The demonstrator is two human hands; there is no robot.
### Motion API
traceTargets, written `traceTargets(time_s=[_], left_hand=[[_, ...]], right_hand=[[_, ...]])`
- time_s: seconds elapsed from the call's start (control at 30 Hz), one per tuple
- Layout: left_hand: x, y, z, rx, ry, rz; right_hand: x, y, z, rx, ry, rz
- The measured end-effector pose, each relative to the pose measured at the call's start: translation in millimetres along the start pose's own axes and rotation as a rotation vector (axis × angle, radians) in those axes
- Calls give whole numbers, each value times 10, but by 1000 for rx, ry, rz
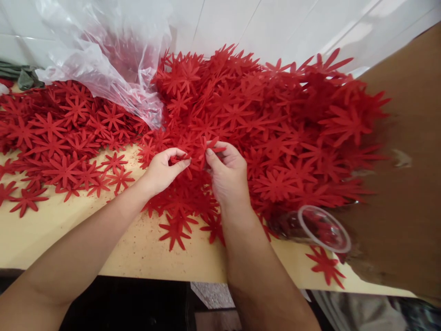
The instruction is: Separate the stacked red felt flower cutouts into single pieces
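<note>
At nine and three o'clock, left hand (pixel 161 173) and right hand (pixel 231 177) pinch red flowers (pixel 202 151), seemingly to separate them, calling for a gentle pull.

A white tiled wall (pixel 220 23) spans 12 o'clock, with a translucent plastic bag (pixel 103 64) at 11, green fabric (pixel 30 78) at 10, brown cardboard (pixel 413 151) at 3 and a tilted clear plastic cup (pixel 292 224) at 4 on the yellow tabletop (pixel 138 250).
</note>
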State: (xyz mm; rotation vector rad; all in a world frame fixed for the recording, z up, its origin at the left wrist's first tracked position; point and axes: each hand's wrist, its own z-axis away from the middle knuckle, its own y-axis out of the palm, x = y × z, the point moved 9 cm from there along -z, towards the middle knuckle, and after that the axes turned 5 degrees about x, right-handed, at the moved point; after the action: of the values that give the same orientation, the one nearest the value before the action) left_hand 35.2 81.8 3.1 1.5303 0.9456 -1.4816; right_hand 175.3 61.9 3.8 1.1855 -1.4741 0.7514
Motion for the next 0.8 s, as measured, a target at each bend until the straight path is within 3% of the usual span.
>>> traceTargets(time_s=[0.33,0.47,0.57,0.73,0.8], left_hand=[[34,-53,-38,-16,39,-20],[-10,-9,-20,29,55,68],[-17,-52,-16,-18,56,83],[26,-186,-45,-127,69,151],[61,-238,-57,-167,61,207]], right_hand=[[46,4,53,-6,39,166],[144,128,64,91,-49,261],[157,234,79,177,-72,248],[35,379,114,343,41,80],[-12,367,106,347,80,52]])
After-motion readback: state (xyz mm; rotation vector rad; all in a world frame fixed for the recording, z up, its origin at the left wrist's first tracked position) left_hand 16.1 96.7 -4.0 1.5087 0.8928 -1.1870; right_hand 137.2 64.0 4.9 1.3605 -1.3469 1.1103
